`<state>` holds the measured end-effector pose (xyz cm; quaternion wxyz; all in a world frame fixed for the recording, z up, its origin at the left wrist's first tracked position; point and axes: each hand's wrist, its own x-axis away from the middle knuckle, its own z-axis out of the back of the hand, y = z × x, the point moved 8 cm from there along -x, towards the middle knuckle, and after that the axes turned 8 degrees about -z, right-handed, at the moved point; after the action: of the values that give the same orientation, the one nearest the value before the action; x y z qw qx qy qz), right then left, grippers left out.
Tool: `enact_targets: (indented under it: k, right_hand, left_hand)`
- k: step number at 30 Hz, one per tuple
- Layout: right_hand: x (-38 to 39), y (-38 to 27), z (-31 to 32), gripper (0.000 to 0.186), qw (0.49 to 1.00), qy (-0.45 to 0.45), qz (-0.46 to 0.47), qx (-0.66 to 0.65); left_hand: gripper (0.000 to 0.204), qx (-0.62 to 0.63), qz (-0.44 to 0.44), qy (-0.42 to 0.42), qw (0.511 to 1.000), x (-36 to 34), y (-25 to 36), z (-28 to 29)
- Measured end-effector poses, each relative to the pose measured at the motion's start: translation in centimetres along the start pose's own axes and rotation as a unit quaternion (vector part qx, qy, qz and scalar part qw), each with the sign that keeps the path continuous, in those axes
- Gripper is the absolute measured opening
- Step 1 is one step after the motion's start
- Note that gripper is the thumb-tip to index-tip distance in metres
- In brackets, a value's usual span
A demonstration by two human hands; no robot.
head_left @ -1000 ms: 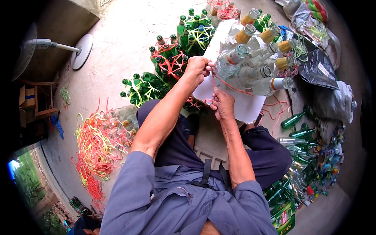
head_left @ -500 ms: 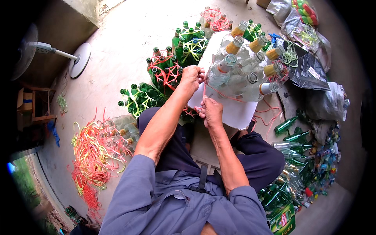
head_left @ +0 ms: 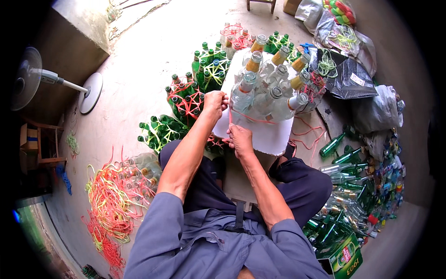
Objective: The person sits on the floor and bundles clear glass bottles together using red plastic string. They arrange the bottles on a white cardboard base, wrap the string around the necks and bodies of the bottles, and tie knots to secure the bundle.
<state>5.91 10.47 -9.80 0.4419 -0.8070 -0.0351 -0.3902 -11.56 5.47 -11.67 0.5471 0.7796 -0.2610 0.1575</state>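
While L hand (head_left: 215, 102) & R hand (head_left: 241, 139) grip red strap (head_left: 230, 117) | clr btls (head_left: 265, 103) upright, contents unclear

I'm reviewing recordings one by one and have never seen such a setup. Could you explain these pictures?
There is no machine here: these are a person's own bare hands, and every picture comes from a wide fisheye camera worn on the head, looking down. A group of clear bottles stands on a white board before the person, with a red strip running across their near side. The right hand holds the strip; the left hand is closed near it, its grip too small to make out. Bundled green bottles stand to the left.
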Motion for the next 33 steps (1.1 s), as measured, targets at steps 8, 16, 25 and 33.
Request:
enact_targets:
  k: [8,16,25,33]
  right_hand:
    - [2.3,-1.9,1.4,0.026,0.981,0.000,0.106,0.161]
    - [6.4,-5.9,1.9,0.032,0.951,-0.039,0.137,0.273]
    - [11.4,-11.2,3.1,0.022,0.919,-0.092,0.181,0.338]
    - [11.0,-14.1,4.7,0.023,0.868,-0.092,0.209,0.440]
  left_hand:
    - [0.006,-0.254,-0.187,-0.031,0.949,4.0,4.7,0.7]
    - [0.030,-0.537,-0.437,-0.324,0.644,15.5,5.8,-4.9]
    - [0.026,-0.518,-0.338,-0.323,0.716,15.9,7.3,-6.1]
    - [0.025,-0.209,-0.252,-0.281,0.902,13.5,9.1,-5.9]
